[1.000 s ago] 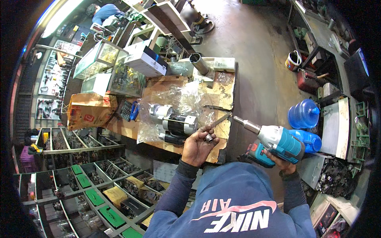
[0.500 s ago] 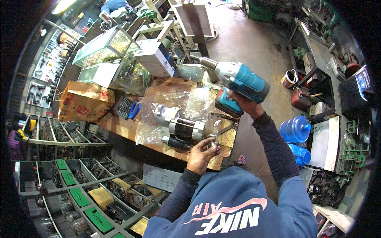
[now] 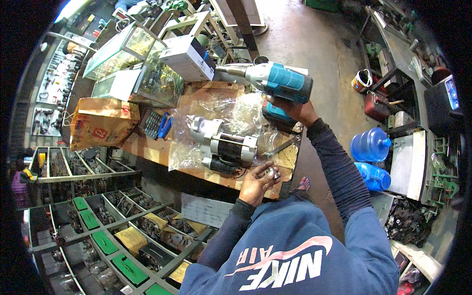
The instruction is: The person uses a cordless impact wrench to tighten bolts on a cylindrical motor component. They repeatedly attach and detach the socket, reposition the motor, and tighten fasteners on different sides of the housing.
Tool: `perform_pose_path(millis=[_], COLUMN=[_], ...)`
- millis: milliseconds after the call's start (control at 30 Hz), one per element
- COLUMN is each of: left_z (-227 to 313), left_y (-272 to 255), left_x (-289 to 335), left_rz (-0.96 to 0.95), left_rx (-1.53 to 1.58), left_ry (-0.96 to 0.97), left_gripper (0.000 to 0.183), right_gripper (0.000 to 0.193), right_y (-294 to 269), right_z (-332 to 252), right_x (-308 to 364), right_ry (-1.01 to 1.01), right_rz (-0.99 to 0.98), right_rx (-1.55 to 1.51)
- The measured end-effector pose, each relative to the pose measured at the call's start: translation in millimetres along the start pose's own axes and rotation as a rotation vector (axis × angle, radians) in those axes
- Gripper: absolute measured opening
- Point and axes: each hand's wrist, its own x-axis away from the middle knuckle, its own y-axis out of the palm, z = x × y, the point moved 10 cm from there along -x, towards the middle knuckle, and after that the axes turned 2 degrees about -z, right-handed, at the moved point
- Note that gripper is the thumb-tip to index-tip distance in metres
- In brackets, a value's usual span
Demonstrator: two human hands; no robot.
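My right hand (image 3: 301, 112) grips a teal and black cordless impact wrench (image 3: 285, 82) by its handle, raised above the right end of the bench. A long metal socket on its nose points left. In my left hand (image 3: 252, 187) is a small shiny metal piece (image 3: 272, 173), held at the fingertips; its exact kind is unclear, though it resembles a socket or nut. Just beyond that hand, a silver and black starter motor (image 3: 230, 146) lies on its side on clear plastic wrap (image 3: 184, 152). Neither hand touches the motor.
Cardboard (image 3: 155, 151) covers the bench. A paper bag (image 3: 101, 125), calculator (image 3: 153, 123), glass case (image 3: 156, 78) and white box (image 3: 189, 59) stand left and behind. Divided parts bins (image 3: 93, 189) fill the lower left. Blue water jugs (image 3: 369, 146) stand at right.
The impact wrench has swung left and come closer to level. My left hand, still holding the metal piece, has moved slightly right and away from the motor. The view has shifted a little.
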Motion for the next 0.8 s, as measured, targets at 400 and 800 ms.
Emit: perform_pose_path(millis=[400, 800], left_z=[1, -5], left_y=[-10, 5], left_x=[-24, -15], left_rz=[0.015, 0.024], left_rx=[-0.069, -0.157], left_ry=[-0.014, -0.067], left_gripper=[0.049, 0.041], right_gripper=[0.052, 0.054], right_y=[-27, 61], right_z=[-58, 6], right_x=[34, 203], right_ry=[-0.248, 0.286], right_rz=[0.224, -0.274], right_rx=[0.398, 0.211])
